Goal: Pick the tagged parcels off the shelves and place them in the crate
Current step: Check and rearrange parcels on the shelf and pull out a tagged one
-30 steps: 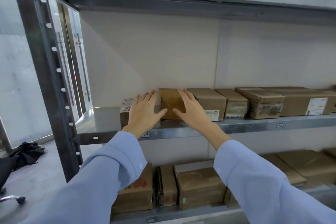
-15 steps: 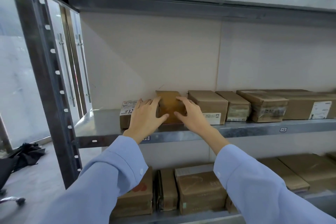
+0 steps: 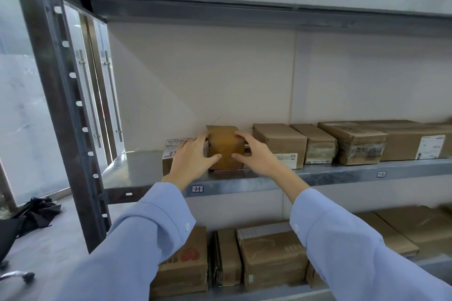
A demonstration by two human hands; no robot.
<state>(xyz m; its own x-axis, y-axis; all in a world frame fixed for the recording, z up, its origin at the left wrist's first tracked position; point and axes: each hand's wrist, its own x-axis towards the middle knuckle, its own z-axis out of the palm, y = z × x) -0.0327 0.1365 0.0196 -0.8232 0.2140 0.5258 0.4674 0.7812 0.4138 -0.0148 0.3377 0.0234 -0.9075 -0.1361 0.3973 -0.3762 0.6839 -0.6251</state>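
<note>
Parcel: we see a small amber, tape-wrapped parcel (image 3: 225, 148) at the left end of the middle shelf (image 3: 137, 171), close to the back wall. It stands between a white-labelled box (image 3: 170, 151) and a row of brown cartons (image 3: 280, 140).
Left hand: our left hand (image 3: 192, 162) grips the parcel's left side, thumb pressed on the front face.
Right hand: our right hand (image 3: 256, 155) clasps the right side likewise, thumb on the front.
Base: the parcel seems to rest on the shelf, but blur there leaves us unsure.
Shelf tag: an "H" tag (image 3: 197, 188) sits on the shelf's front lip, below the left wrist.
Lower shelf: more boxes (image 3: 271, 256) stand side by side.
</note>
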